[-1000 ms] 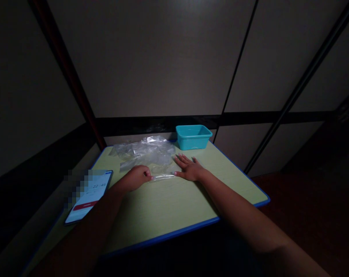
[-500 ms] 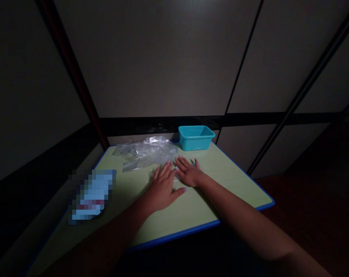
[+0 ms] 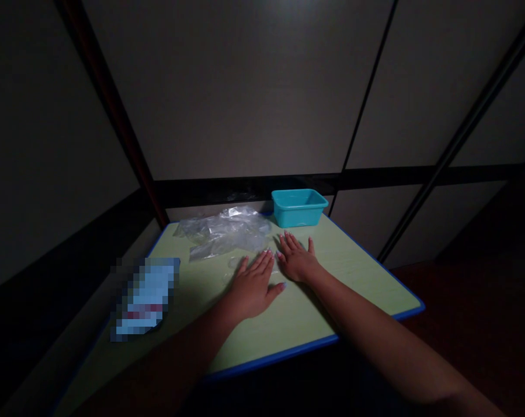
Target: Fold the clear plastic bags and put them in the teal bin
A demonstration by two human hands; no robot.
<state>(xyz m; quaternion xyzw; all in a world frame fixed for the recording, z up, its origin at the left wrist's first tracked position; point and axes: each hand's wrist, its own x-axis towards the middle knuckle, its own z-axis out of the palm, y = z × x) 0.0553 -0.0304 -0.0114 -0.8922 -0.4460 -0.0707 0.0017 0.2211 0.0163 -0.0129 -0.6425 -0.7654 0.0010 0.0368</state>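
Observation:
My left hand (image 3: 254, 286) lies palm down over the middle of the table, its fingers stretched out and the thumb apart. Partly under it is a small clear plastic piece (image 3: 232, 274), thin and see-through; its exact kind is hard to make out. To the right, my right hand (image 3: 297, 260) is flat on the tabletop with fingers spread, close to the left fingertips and holding nothing. Just beyond both hands sits a crumpled heap of clear plastic bags (image 3: 227, 229). A turquoise plastic basket (image 3: 299, 216) stands behind my right hand.
The pale green table (image 3: 283, 333) has a blue edge. A blurred-out light blue packet (image 3: 144, 298) lies at its left side. Panelled cabinet doors (image 3: 245, 92) rise right behind the table, and a dark wall closes off the left.
Both hands have slid a little to the right across the table, and the gap between them has widened. The view has shifted slightly; bags, basket and packet stay in place.

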